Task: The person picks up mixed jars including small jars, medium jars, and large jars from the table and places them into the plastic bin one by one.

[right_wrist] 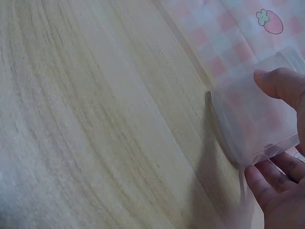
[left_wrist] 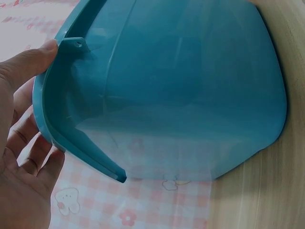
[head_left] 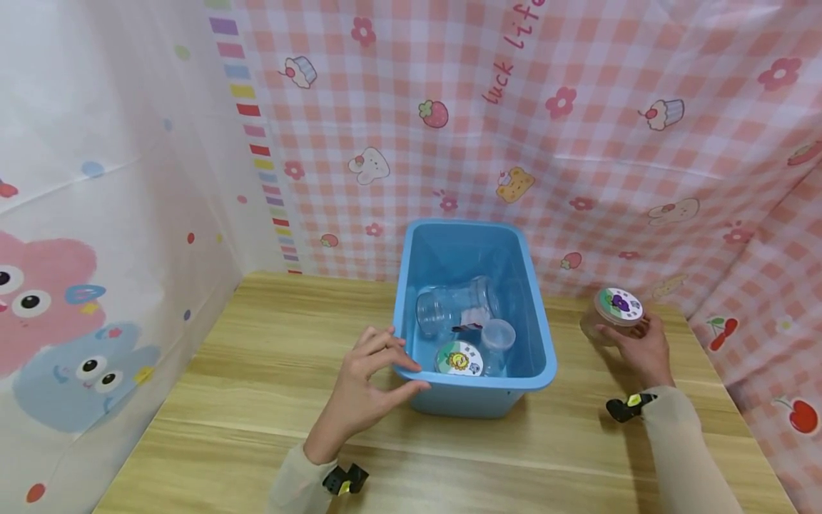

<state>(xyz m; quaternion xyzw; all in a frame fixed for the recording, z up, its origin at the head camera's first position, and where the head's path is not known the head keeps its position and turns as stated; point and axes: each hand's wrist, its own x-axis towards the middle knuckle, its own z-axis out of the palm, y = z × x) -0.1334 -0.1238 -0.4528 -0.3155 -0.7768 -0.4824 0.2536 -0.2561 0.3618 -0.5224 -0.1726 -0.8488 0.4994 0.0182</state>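
A blue plastic bin (head_left: 544,321) stands on the wooden table. My left hand (head_left: 362,389) grips its front left corner, with the thumb on the rim (left_wrist: 44,88) and the other fingers around the edge. Over to the right, my right hand (head_left: 647,351) holds a clear plastic jar (head_left: 594,330) between thumb and fingers; its lid (head_left: 621,303) carries a purple flower picture. In the right wrist view the base of the jar (right_wrist: 252,109) is close over the tabletop. Inside the bin lie a clear jar (head_left: 457,303) on its side, a small translucent-lidded container (head_left: 498,335) and a jar with a sunflower lid (head_left: 459,358).
The wooden table (head_left: 270,357) runs back to a pink checked cloth (head_left: 398,143) hanging behind the bin. A white cloth with cartoon figures (head_left: 128,214) hangs along the left side, and more pink cloth (head_left: 780,300) borders the right.
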